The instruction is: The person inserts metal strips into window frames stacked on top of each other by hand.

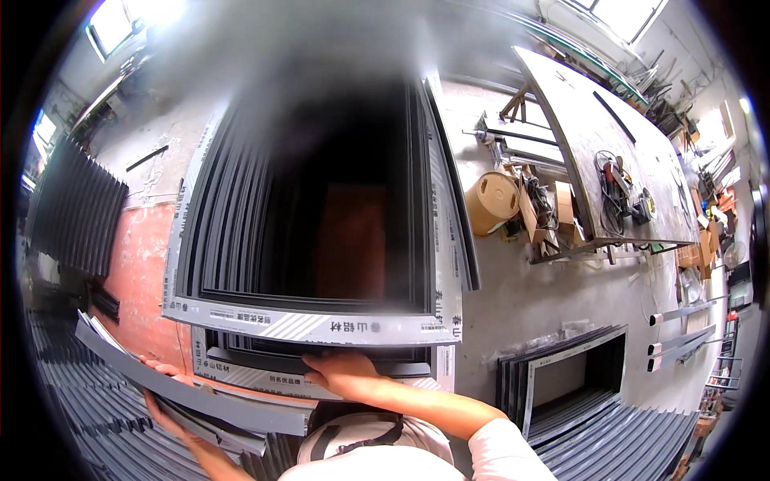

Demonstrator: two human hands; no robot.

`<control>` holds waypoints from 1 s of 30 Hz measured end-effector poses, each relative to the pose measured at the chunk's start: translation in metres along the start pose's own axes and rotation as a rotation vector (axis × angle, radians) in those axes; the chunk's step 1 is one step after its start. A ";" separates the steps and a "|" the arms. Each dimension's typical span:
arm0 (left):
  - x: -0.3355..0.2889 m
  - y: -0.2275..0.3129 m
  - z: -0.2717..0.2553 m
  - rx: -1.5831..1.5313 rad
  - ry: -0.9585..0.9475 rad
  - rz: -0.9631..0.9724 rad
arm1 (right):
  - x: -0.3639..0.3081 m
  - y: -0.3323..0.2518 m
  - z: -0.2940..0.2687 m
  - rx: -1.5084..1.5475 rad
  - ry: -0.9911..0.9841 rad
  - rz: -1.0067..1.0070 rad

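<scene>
My left hand [164, 410] is closed around long grey metal profiles [200, 393] at the lower left; its fingertips show over their far edge. The strips lie slantwise, the left end farther from me. My right hand [343, 373] reaches across in front of me, fingers bent over the near rail of a dark metal frame [265, 378]; part of its grip is hidden. Directly beyond, a stack of larger dark rectangular frames [313, 319] with printed whitish protective film rises close to the camera. Its far part is blurred.
On the right are a work table [589, 144] with corded power tools [613, 184], a tan bucket [492, 200] and open cardboard boxes [553, 212]. Smaller dark frames [525, 401] stand at the lower right. Ribbed stacks of dark profiles [76, 204] are on the left.
</scene>
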State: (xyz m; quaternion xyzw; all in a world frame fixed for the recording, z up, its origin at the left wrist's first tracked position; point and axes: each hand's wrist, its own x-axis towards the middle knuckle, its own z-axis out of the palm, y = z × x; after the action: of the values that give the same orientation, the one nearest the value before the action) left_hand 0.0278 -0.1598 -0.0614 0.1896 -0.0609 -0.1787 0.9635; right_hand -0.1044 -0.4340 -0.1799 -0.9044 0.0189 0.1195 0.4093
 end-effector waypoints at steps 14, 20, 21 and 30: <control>-0.009 0.007 0.000 0.009 0.064 0.073 | -0.007 -0.026 -0.022 0.028 0.092 0.002; -0.007 0.006 -0.017 -0.033 0.077 0.056 | -0.025 -0.061 -0.065 -0.273 0.237 -0.078; -0.009 0.011 -0.021 -0.035 0.052 0.058 | -0.033 -0.066 -0.072 -0.250 0.271 -0.101; -0.005 -0.002 -0.025 -0.082 0.091 0.079 | -0.089 -0.040 -0.144 -0.544 0.862 0.183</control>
State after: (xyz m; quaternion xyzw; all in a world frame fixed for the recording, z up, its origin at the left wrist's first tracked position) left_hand 0.0275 -0.1514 -0.0856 0.1552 -0.0172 -0.1340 0.9786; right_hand -0.1564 -0.5201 -0.0381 -0.9398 0.2329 -0.2280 0.1025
